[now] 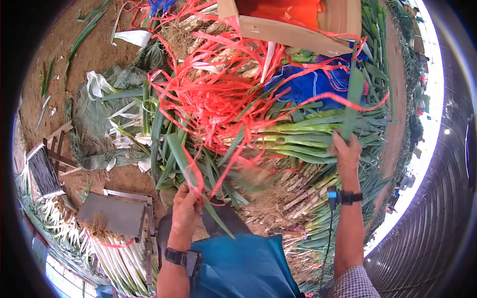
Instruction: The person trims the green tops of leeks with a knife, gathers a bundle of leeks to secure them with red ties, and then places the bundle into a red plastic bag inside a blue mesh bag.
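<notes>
My left hand point(186, 205) pinches a strip of red plastic ribbon point(197, 177) and a green leek leaf point(177, 152) together, above my knees. My right hand point(347, 152) grips another broad leek leaf point(352, 100), which points up and away from me. Just left of that hand, trimmed green leeks point(298, 139) lie side by side, and I cannot tell whether the fingers touch them. Between and beyond my hands, a tangled heap of red plastic ribbon point(212, 104) covers part of the leeks. Loose ribbon strands trail toward both hands.
A cardboard box point(294, 35) with red lining stands beyond the heap, near blue netting point(313, 82). Bundled leeks with roots point(305, 193) lie at right. A metal stand point(111, 214) and tied white leeks point(123, 260) are at left. Leaf scraps point(130, 126) litter green netting. A blue apron point(242, 264) covers my lap.
</notes>
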The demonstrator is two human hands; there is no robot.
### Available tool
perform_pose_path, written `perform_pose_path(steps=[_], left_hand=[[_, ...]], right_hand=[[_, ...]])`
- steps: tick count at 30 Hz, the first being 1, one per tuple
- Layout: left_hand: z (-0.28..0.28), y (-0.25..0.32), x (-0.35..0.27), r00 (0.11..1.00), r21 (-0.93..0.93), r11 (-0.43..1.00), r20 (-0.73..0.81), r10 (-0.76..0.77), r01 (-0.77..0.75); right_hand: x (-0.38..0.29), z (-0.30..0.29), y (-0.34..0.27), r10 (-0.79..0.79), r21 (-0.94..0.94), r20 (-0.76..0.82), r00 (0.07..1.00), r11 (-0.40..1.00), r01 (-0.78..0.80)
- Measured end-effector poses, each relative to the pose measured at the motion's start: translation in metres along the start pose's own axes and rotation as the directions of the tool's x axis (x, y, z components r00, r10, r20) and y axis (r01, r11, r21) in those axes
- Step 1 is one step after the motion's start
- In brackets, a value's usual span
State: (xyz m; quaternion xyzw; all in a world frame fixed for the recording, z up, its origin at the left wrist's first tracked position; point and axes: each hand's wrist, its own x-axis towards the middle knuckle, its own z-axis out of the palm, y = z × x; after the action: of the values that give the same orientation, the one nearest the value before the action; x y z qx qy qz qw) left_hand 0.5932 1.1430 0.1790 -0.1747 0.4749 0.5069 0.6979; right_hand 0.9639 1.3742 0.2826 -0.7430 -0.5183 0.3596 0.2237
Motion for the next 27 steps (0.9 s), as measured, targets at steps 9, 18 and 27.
perform_pose_path(steps=[9, 18, 27], left_hand=[[-0.026, 0.035, -0.027, 0.948, -0.243, 0.916, -0.054, 0.315, -0.318], [-0.060, 0.090, -0.032, 0.803, -0.117, 0.796, -0.145, 0.578, -0.594], [0.008, 0.055, -0.048, 0.929, 0.069, 0.930, -0.054, 0.366, -0.362]], right_hand=[[0.090, 0.118, 0.010, -0.220, -0.727, 0.327, 0.919, 0.563, 0.394], [0.086, 0.068, 0.036, -0.179, -0.777, 0.129, 0.975, 0.593, 0.211], [0.087, 0.097, 0.043, -0.273, -0.765, 0.376, 0.886, 0.448, 0.463]])
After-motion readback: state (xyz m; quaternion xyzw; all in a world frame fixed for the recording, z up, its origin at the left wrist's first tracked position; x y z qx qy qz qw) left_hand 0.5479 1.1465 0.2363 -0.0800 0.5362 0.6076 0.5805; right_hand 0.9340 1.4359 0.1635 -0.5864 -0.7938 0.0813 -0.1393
